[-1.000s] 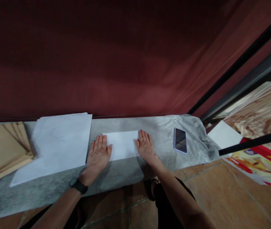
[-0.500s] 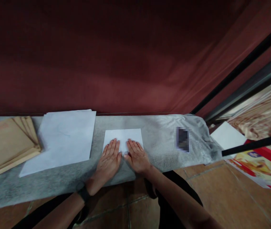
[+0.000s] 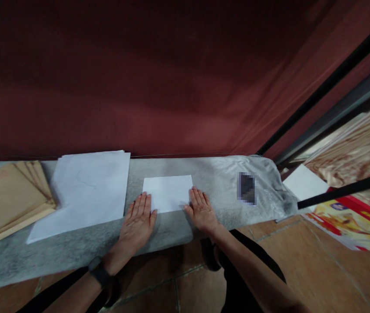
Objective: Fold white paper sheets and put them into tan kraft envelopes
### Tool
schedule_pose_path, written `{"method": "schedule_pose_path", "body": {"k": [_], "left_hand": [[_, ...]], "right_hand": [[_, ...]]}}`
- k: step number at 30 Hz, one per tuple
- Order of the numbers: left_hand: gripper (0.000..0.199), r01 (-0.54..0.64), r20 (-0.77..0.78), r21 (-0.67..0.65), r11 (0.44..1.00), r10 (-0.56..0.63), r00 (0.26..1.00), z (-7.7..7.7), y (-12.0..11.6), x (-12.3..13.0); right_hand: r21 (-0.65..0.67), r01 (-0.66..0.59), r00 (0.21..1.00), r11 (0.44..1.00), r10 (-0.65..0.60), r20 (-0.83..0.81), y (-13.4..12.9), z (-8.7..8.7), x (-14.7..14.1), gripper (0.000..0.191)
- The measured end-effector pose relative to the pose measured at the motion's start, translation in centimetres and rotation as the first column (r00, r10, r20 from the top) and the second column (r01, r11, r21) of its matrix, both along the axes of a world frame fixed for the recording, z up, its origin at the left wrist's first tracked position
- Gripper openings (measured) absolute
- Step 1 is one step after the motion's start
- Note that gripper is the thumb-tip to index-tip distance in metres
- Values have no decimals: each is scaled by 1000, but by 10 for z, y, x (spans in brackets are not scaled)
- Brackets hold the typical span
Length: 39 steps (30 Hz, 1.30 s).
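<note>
A small white paper [image 3: 168, 191] lies flat on the grey cloth [image 3: 172, 228] in front of me. My left hand [image 3: 138, 219] rests palm down at its left edge, fingers stretched out. At the right edge my right hand [image 3: 202, 211] lies flat too, its fingertips on or beside the paper's side and its thumb near the lower right corner. Neither hand holds anything. Left of my left hand is a stack of larger white sheets [image 3: 89, 187], partly under brown envelopes [image 3: 7, 195].
A dark pixelated item [image 3: 247, 188] lies on the cloth at the right. Beyond the cloth's right end are a black bar [image 3: 344, 190], a white sheet [image 3: 305, 180] and a red and yellow box [image 3: 351, 217]. A dark red curtain [image 3: 159, 87] hangs behind.
My hands have moved apart, the left one to the left and the right one to the right, from the middle of the small paper to its side edges. More of the paper shows.
</note>
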<state>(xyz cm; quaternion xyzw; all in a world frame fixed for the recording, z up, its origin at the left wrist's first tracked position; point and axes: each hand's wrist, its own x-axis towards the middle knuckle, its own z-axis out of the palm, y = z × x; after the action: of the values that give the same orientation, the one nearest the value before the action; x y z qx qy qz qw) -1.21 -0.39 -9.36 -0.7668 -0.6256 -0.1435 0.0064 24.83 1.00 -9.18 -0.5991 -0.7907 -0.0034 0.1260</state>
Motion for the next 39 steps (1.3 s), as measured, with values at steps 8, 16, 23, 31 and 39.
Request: {"method": "schedule_pose_path", "body": {"k": [8,16,23,31,39], "left_hand": [[62,120,17,17,993,-121,993,10,15,26],[61,144,-7,-31,989,-145,989,-1,41,47],[62,17,-3,-15,1000,-17,1000,0,54,33],[67,-118,53,6,993,118,992,-5,62,19],[67,-164,71,6,986,163,984,-5,53,-1]], "right_hand": [[3,-81,992,997,81,-97,11,23,-30,57],[-8,-193,977,981,192,-97,29,11,-62,51],[24,-94,995,995,94,-34,50,3,-53,55],[44,46,998,998,-44,-35,57,-1,-34,59],[70,158,986,985,-154,-62,52,0,-8,59]]}}
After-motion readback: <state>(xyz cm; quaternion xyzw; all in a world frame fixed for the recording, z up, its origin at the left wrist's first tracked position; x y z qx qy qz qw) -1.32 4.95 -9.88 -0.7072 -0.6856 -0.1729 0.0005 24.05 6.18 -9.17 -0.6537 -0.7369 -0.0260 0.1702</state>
